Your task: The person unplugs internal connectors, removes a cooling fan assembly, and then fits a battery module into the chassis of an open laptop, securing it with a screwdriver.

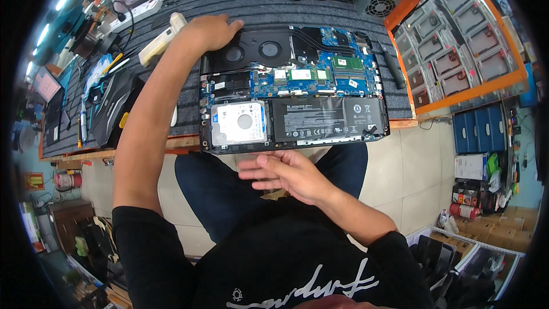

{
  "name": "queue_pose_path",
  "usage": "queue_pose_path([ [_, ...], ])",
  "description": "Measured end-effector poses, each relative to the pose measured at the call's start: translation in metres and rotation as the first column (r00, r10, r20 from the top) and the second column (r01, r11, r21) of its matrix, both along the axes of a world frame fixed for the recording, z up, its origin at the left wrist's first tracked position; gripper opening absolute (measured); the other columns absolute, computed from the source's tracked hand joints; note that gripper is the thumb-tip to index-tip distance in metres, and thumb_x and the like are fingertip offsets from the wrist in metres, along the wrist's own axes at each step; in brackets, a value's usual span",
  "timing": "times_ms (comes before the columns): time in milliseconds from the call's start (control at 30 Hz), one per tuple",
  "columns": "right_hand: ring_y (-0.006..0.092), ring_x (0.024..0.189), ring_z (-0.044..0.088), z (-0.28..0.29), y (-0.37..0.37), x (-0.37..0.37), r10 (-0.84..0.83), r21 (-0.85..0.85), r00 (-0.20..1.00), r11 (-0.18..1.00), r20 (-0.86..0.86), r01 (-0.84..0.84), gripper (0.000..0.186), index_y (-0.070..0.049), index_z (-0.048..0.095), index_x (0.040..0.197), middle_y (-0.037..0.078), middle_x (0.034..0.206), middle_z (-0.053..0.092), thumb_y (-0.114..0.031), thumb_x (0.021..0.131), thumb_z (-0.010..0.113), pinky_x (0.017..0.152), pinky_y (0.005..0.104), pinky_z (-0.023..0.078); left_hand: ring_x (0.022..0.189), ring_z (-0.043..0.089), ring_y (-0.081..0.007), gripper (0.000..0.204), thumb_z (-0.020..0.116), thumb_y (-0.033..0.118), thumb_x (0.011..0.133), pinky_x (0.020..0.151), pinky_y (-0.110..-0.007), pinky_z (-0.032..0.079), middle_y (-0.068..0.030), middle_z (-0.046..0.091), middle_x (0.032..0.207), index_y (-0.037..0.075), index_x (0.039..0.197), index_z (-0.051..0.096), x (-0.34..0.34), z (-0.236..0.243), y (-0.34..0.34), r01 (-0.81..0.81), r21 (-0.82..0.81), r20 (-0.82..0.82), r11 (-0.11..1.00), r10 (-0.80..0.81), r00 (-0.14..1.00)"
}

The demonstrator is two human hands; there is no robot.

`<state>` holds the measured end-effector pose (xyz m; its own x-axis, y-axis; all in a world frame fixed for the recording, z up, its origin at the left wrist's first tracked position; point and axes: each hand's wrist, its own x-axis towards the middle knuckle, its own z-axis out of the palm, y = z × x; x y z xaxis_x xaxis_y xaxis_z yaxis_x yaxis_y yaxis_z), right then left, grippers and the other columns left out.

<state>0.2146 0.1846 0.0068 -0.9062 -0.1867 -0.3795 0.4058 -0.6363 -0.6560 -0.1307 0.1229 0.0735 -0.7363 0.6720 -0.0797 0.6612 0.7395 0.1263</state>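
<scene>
An opened laptop base (pixel 286 88) lies bottom up on the bench, its front edge jutting over the bench edge towards me. Its insides show: two black fans, a blue circuit board (pixel 297 83), a hard drive (pixel 240 125) at the near left and a black battery (pixel 327 119) beside it. At the far left corner, my left hand (pixel 213 31) grips the laptop's edge, its fingers partly hidden. My right hand (pixel 289 176) hangs just below the front edge, palm turned up, fingers apart, with nothing in it.
A ribbed grey mat (pixel 189 88) covers the bench. Left of the laptop are a whitish block-like tool (pixel 163 40), a black panel (pixel 111 106) and pens. A dark bar (pixel 391 66) lies at the right, by an orange-framed case (pixel 457 46). A power supply (pixel 380 0) stands behind.
</scene>
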Motion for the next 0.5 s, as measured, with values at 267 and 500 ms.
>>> queue_pose_path([
  [267, 0.0314, 0.119, 0.075, -0.006, 0.029, -0.008, 0.193, 0.040, 0.977, 0.981, -0.091, -0.190, 0.057, 0.008, 0.049, 0.155, 0.024, 0.133, 0.071, -0.031, 0.115, 0.057, 0.096, 0.0353, 0.062, 0.140, 0.053, -0.0461, 0.051, 0.037, 0.044, 0.117, 0.113, -0.051, 0.050, -0.0295, 0.061, 0.145, 0.014, 0.148, 0.062, -0.034, -0.018, -0.018, 0.201, -0.164, -0.133, 0.966, -0.223, 0.966],
  [500, 0.0177, 0.100, 0.076, 0.005, 0.058, -0.010, 0.382, 0.282, 0.917, 0.898, -0.119, -0.337, 0.042, 0.002, 0.064, 0.143, 0.013, 0.114, 0.077, -0.029, 0.114, 0.059, 0.086, 0.0290, 0.060, 0.128, 0.064, -0.0479, 0.086, 0.041, 0.073, 0.106, 0.113, -0.051, 0.049, -0.0330, 0.061, 0.144, 0.000, 0.140, 0.069, -0.014, 0.010, 0.002, -0.032, -0.029, 0.043, 0.999, 0.034, 0.999],
])
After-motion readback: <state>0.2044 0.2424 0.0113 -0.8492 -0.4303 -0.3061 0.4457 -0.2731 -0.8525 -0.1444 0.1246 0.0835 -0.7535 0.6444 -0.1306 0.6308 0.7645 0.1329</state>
